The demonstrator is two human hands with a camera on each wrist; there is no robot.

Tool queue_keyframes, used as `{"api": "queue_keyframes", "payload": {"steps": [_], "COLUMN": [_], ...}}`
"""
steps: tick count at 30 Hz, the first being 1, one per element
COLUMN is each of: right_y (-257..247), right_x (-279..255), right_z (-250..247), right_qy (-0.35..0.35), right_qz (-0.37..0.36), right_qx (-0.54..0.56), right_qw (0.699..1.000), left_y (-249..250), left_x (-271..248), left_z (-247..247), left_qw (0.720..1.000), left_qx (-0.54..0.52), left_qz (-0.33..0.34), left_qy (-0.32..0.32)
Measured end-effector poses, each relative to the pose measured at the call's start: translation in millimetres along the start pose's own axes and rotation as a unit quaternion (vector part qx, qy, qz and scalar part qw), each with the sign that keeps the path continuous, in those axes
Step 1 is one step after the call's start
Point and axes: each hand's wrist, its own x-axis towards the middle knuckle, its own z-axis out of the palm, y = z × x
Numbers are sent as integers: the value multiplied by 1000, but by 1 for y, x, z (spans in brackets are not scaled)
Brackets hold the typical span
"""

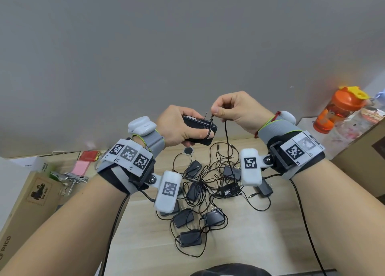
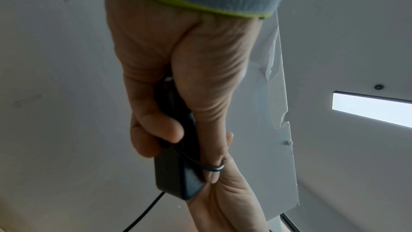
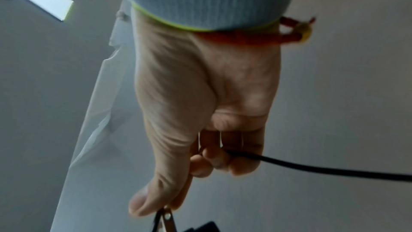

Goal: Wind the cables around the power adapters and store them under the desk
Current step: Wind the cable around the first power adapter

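Observation:
My left hand [image 1: 183,127] grips a black power adapter [image 1: 199,130] in the air above the desk, thumb across its near face. Its thin black cable [image 1: 228,150] loops over the adapter by the metal prongs, and my right hand [image 1: 231,109] pinches it there between thumb and forefinger. The rest of the cable hangs down to the desk. In the left wrist view the adapter [image 2: 171,174] lies in my left hand [image 2: 178,112] with a cable loop around the thumb tip. The right wrist view shows my right hand [image 3: 200,138] curled round the cable [image 3: 312,167].
Several more black adapters [image 1: 187,217] lie in a tangle of cables [image 1: 208,182] on the wooden desk [image 1: 260,244]. Cardboard boxes [image 1: 27,209] flank both sides. An orange bottle [image 1: 337,111] stands at the right; pink and red items [image 1: 81,167] sit at the left.

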Motion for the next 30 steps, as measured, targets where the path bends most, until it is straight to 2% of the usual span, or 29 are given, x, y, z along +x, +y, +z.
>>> {"api": "queue_keyframes", "payload": {"steps": [3, 13, 17, 21, 24, 27, 30], "right_y": [6, 2, 22, 39, 45, 40, 26], "right_x": [0, 4, 4, -4, -14, -18, -19], "right_z": [0, -1, 5, 26, 45, 56, 52], "right_qy": [-13, 8, 2, 14, -39, -79, -77], "right_qz": [14, -11, 25, 64, 89, 96, 69], "right_qx": [31, 4, 79, 98, 85, 64, 14], "right_qw": [999, 1000, 997, 993, 992, 990, 995], "left_y": [1, 6, 10, 12, 13, 9, -2], "left_x": [-1, -2, -3, 2, 10, 19, 24], "left_z": [0, 4, 7, 7, 3, -5, -8], "left_qw": [1000, 1000, 998, 989, 976, 973, 977], "left_qx": [4, 16, -39, -106, -148, -134, -78], "left_qz": [-3, 1, 30, 38, 31, 22, 6], "left_qy": [-10, -7, 34, 98, 156, 188, 199]}}
